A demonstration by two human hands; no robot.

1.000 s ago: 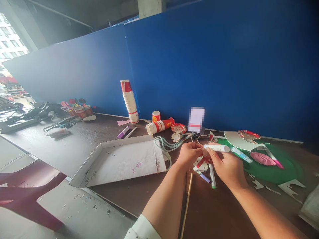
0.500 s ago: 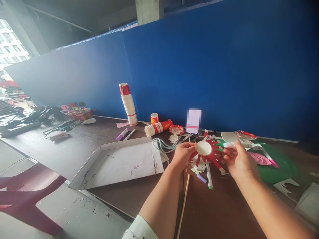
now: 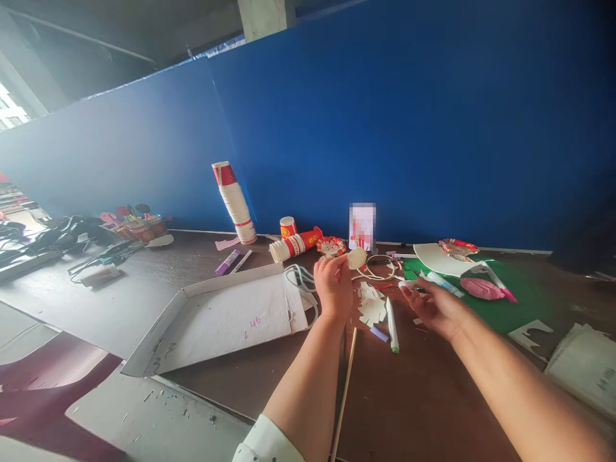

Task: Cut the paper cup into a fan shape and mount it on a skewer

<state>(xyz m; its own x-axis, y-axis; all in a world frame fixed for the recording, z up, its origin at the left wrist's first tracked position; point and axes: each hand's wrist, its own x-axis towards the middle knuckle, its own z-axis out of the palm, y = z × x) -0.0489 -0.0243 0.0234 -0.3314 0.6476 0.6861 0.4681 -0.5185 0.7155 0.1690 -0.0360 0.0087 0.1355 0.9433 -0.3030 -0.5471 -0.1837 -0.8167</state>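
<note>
My left hand [image 3: 333, 285] is closed on a cut-up paper cup [image 3: 357, 258]. The cup's round white base faces me, and most of its red strips are hidden behind the base and my fingers. To its right, my right hand [image 3: 436, 307] grips a small white tube [image 3: 408, 283], its far end partly covered by the fingers. On the table between the hands lie white paper cutouts [image 3: 371, 305], a white marker with a green tip [image 3: 392, 326] and a purple cap [image 3: 379, 333].
A tall stack of paper cups [image 3: 235, 205] leans near the blue partition [image 3: 409, 115]. More cups [image 3: 294, 246] lie beside it. An open cardboard lid [image 3: 216, 321] sits at left, a thin wooden stick [image 3: 345, 391] in front. Green sheet [image 3: 510, 311] and pink paper [image 3: 481, 289] are at right.
My left hand has raised and turned the cut cup, so its red strips now point away from me. My right hand has shifted left and slightly down with the white tube. The view has turned somewhat right.
</note>
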